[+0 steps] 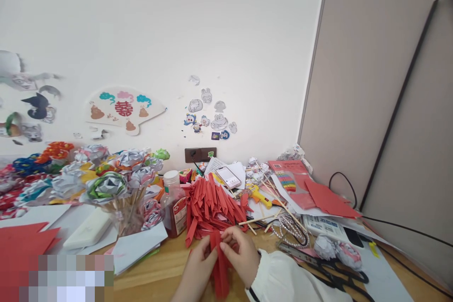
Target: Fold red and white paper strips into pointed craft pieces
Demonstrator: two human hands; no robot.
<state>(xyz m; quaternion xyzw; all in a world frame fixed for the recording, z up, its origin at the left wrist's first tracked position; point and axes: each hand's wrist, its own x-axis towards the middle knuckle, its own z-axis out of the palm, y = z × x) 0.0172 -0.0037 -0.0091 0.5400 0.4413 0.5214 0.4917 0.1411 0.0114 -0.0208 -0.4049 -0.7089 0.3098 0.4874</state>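
Creasing the red paper strip (221, 276) neatly probably calls for matched edges and even pressure; the left hand (200, 262) and right hand (243, 252) narrowly pinch its far end, while it extends toward the tabletop's (155, 281) near edge.
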